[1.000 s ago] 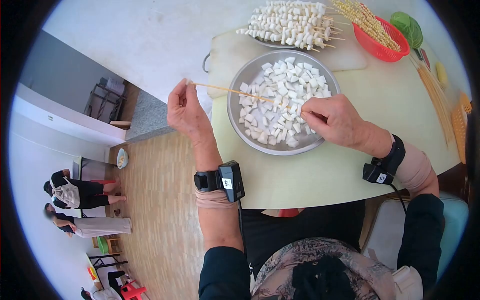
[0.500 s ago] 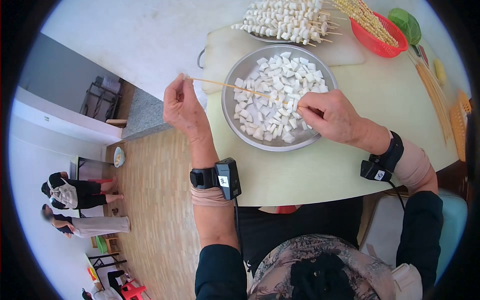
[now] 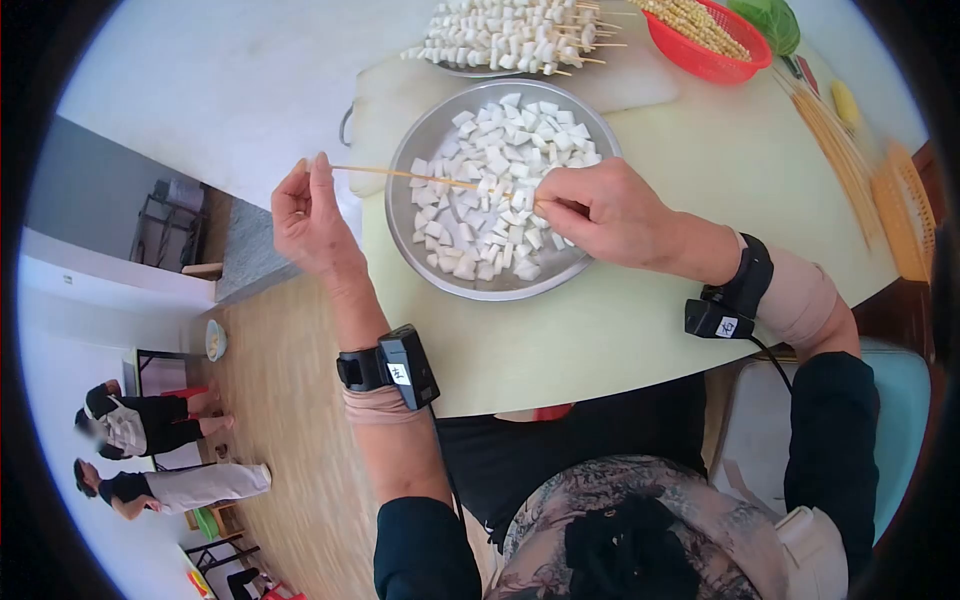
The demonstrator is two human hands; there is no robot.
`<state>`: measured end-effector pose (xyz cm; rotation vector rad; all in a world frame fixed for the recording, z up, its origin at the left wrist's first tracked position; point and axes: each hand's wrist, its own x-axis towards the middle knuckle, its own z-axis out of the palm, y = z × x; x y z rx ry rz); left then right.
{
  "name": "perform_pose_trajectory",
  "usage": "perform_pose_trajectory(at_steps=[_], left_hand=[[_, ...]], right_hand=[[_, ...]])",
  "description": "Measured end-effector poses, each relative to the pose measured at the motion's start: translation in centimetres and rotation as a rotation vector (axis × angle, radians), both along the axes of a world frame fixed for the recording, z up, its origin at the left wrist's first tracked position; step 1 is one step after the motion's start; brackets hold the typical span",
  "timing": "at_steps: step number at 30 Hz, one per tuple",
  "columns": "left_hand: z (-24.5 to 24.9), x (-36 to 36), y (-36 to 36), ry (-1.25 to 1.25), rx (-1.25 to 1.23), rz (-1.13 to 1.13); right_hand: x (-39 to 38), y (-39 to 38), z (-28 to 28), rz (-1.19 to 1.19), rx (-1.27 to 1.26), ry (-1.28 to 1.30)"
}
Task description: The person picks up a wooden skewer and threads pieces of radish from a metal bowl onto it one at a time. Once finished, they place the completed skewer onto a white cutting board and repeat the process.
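My right hand (image 3: 610,215) pinches a thin wooden skewer (image 3: 400,174) near its right end, with a few white chunks threaded beside the fingers. The skewer lies across and above a round metal bowl (image 3: 398,215) of cut white chunks (image 3: 465,265). Past the bowl's left rim, my left hand (image 3: 312,220) is at the skewer's other end, its thumb and forefinger raised and close together. What lies between those fingertips is too small to make out.
Filled white skewers (image 3: 500,35) are piled behind the bowl near a cutting board (image 3: 640,90). A red basket (image 3: 715,68) holds yellow skewers. Bare sticks (image 3: 830,150) and an orange basket (image 3: 903,210) are at right. People (image 3: 125,425) stand far left.
The view has shifted, so the bowl and both hands appear further left. A whitish bit at my left fingertips no longer shows clearly. My right hand keeps its hold on the skewer.
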<state>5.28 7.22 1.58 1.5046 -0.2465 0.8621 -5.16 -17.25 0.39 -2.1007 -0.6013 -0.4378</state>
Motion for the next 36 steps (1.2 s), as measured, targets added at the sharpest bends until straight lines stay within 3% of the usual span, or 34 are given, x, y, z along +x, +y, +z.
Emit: perform_pose_trajectory(at_steps=[3,5,10,12,15,20,22,36], left_hand=[[-0.5,-0.5,-1.3,-0.011,0.023,-0.064],[-0.3,-1.6,-2.9,0.013,0.195,-0.074],[-0.7,-1.9,-3.2,0.118,0.162,-0.144],[-0.8,-2.7,-4.3,0.12,0.269,-0.291],[-0.7,-4.1,-5.8,0.128,0.367,-0.311],[-0.7,-3.9,-5.5,0.2,0.272,-0.389],[-0.5,-3.8,-5.4,0.226,0.24,-0.418],[-0.9,-3.0,-4.6,0.193,0.41,-0.468]], right_hand=[[0.1,0.3,0.1,0.022,0.017,-0.021],[0.1,0.3,0.0,0.034,0.031,-0.019],[0.2,0.2,-0.1,-0.014,0.031,-0.047],[0.3,0.3,-0.3,-0.014,0.042,-0.049],[0.3,0.2,-0.2,-0.035,0.049,-0.04],[0.7,0.2,-0.5,-0.067,0.042,-0.03],[1.0,0.0,-1.1,-0.065,-0.032,-0.135],[1.3,0.2,-1.1,-0.102,-0.018,-0.148]])
